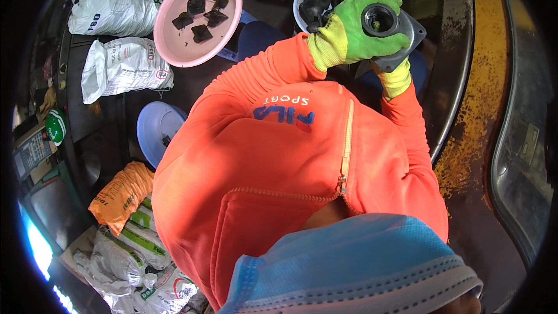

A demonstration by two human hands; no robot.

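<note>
A black rubber part [411, 30] with a round open collar and a flat, cornered flange is held up at the upper right. My left hand [354, 26], in a green and yellow glove, is closed around its collar, with thumb and finger on either side of the opening. Below the flange, my right hand [385, 67] is pressed against the part from underneath, its fingers mostly hidden. Just beyond my left hand stands a light-blue basin [297, 1] heaped with black rubber parts [317, 3].
A pink basin [164, 40] at upper left holds several black pointed pieces [196, 5]. Below it is a blue basin [152, 131]. White sacks [125, 64] and an orange bag [122, 195] lie along the left. On the right runs a worn yellow metal edge [485, 81].
</note>
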